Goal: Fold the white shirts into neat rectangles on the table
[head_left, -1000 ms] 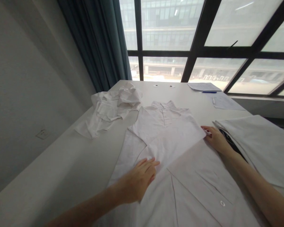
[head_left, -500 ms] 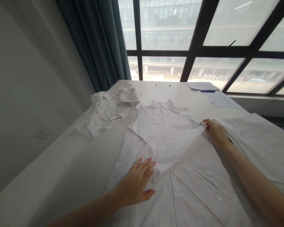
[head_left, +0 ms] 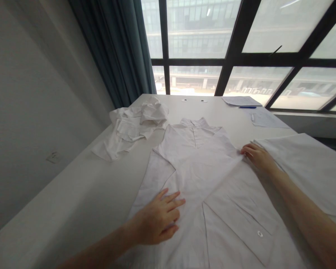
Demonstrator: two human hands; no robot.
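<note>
While the left hand (head_left: 158,220) is palm down with fingers spread on the lower left front of the white collared shirt (head_left: 197,164), the right hand (head_left: 256,155) has its fingers curled at the shirt's right edge near the top of the sleeve; pinching or just pressing, can't tell, thumb hidden. Shirt lies spread on the white table (head_left: 84,209), collar (head_left: 194,122) at the far end, right sleeve laid over the body, small ring-like mark (head_left: 260,234) near that sleeve's lower end. Handling, judged: light, soft, limp cloth, creases easily, not fragile, probably not very slippery. Best holds look like side edges, shoulder corners or sleeve ends; a single-point grip would likely bunch it. Containers: none seen, so no contents to log. Crumpled white cloth (head_left: 128,129) left of the shirt, folded white fabric (head_left: 310,160) to its right. Papers (head_left: 242,101) and blue pen (head_left: 248,107) beyond the shirt, off to the right.
</note>
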